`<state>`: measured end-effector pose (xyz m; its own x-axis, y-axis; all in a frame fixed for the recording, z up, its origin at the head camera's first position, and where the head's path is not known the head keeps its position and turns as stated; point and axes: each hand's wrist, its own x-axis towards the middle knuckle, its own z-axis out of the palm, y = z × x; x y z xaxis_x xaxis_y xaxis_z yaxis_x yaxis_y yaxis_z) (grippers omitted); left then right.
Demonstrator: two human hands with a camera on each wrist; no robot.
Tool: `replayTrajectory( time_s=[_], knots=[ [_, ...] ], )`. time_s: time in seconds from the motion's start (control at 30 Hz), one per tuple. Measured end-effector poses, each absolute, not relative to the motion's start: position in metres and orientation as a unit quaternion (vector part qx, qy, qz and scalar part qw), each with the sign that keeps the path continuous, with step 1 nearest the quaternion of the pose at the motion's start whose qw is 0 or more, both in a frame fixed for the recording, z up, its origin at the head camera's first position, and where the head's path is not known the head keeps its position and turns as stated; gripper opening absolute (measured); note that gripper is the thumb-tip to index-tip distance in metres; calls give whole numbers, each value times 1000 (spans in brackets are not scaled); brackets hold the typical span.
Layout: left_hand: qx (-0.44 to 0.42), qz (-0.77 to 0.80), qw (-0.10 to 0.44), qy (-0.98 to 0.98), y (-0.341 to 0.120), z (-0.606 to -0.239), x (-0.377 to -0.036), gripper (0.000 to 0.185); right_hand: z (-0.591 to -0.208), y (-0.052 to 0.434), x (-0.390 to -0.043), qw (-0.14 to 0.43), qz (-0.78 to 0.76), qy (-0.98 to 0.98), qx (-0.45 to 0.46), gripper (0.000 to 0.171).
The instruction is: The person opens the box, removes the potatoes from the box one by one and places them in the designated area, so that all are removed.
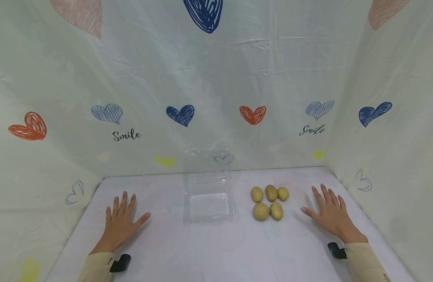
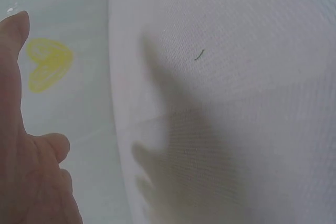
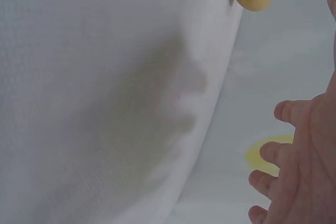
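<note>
**Five potatoes out, box open, hands flat**

White cloth covers the table (image 1: pixel 216 250), and heart-printed sheeting with the word "Smile" hangs behind and to both sides. Nothing looks started, to my eye: the clear plastic box (image 1: pixel 210 203) stands open and bare at mid-table, lid leaning back, while all five potatoes (image 1: pixel 269 201) sit in a tight cluster just to its right. The right hand (image 1: pixel 332 214) lies palm down, fingers spread, near the cluster but not touching it; its thumb points toward the nearest potato. The left hand (image 1: pixel 122 220) lies flat too, fingers spread, well apart from the box's left side. Neither hand holds anything.
</note>
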<state>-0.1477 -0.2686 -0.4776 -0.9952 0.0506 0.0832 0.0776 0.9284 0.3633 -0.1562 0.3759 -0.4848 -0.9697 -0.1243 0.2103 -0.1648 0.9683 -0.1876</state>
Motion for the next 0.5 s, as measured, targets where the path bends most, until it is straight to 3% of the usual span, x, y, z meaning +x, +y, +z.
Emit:
replayTrajectory(
  time_s=[0.5],
  knots=[
    [-28,-190,34,-981,-268,-480,-148,96,-487,373,-157,87,109,-988,72,89]
  ],
)
